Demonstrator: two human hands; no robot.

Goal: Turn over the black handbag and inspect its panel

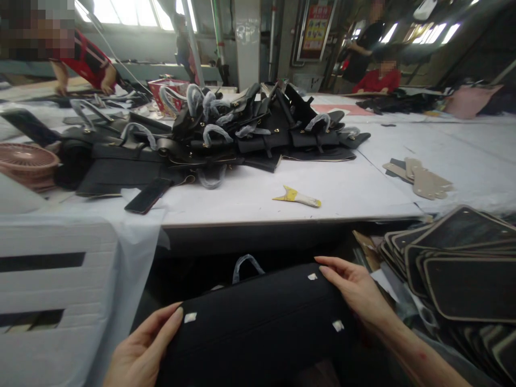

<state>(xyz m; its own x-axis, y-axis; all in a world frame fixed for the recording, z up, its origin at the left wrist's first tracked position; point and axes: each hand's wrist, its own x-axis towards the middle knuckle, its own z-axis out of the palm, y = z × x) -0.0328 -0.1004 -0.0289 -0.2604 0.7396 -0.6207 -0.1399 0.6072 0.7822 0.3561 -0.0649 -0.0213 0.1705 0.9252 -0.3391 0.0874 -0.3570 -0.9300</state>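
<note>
I hold a black handbag point(258, 322) on my lap, below the table edge, its base turned up with small white tabs on it. My left hand point(141, 349) grips the bag's left end, thumb on top. My right hand point(357, 290) clasps its right end, fingers over the upper edge. A plastic-wrapped handle point(246, 265) sticks up behind the bag.
A white-covered table point(363, 188) carries a heap of black handbags point(226, 134), a phone point(147, 195), a yellow-tipped tool point(298, 198), beige cut pieces point(423, 180) and a pink fan point(26, 161). Stacked black panels point(463, 269) sit at my right. Other people work at far tables.
</note>
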